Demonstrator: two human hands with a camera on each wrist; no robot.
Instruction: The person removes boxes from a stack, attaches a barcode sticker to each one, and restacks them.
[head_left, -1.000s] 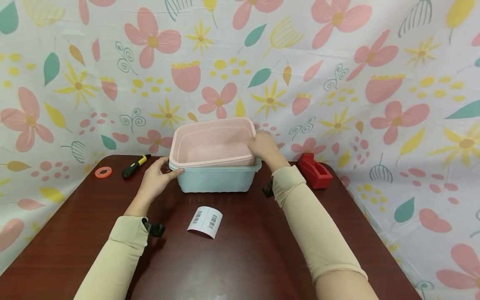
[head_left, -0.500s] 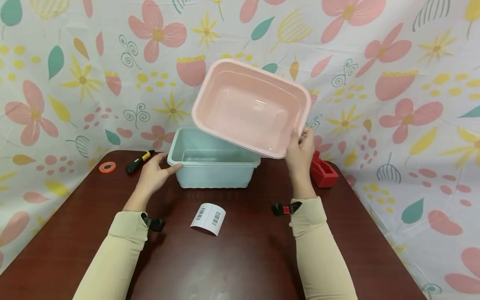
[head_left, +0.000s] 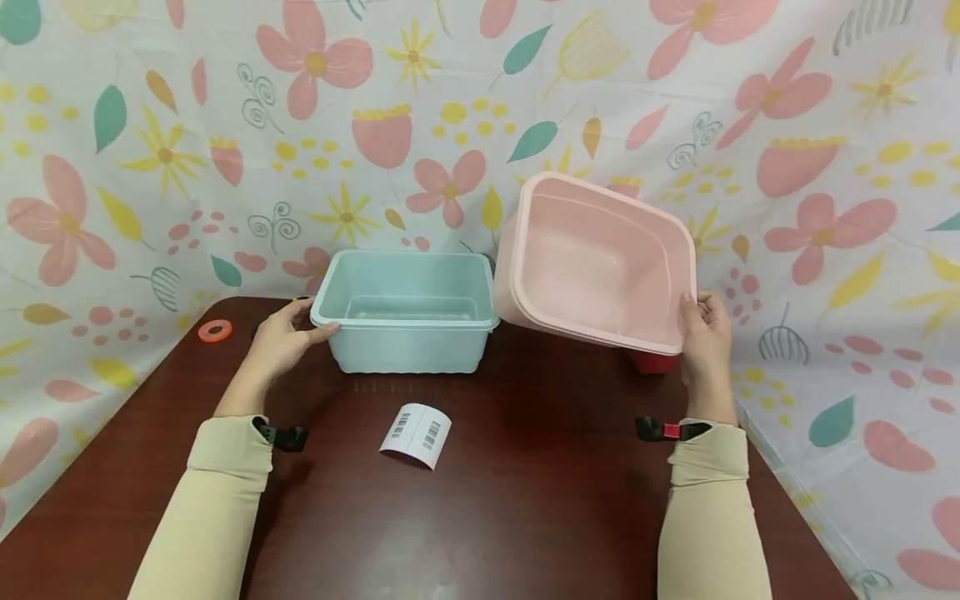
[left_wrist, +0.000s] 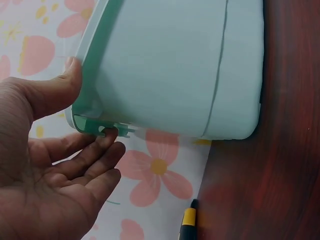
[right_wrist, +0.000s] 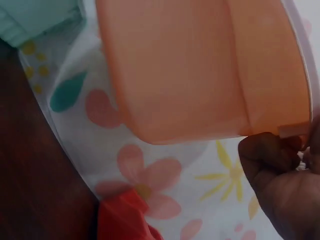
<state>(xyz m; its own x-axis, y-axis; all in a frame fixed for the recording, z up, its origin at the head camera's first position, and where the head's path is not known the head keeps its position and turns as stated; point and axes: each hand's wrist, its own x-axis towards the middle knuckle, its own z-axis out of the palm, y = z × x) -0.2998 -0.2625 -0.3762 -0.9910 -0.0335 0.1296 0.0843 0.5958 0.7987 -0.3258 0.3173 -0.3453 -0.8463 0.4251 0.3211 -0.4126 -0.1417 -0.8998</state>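
A light blue plastic bin stands upright at the back of the table, its inside facing up. My left hand grips its left front corner, thumb on the rim and fingertips under the lip, as the left wrist view shows. To the right, my right hand holds a pink plastic bin by its right rim. That bin is tilted in the air, its opening towards me and its left side beside the blue bin. In the right wrist view, the fingers curl under the pink rim.
A curled white label with barcodes lies on the dark table. An orange tape roll is at the back left, near a black-and-yellow tool. A red tape dispenser is partly hidden behind the pink bin.
My right hand has lifted the pink bin out of the blue one, then carried it right and lowered it a little. My left hand and the blue bin have shifted slightly left.
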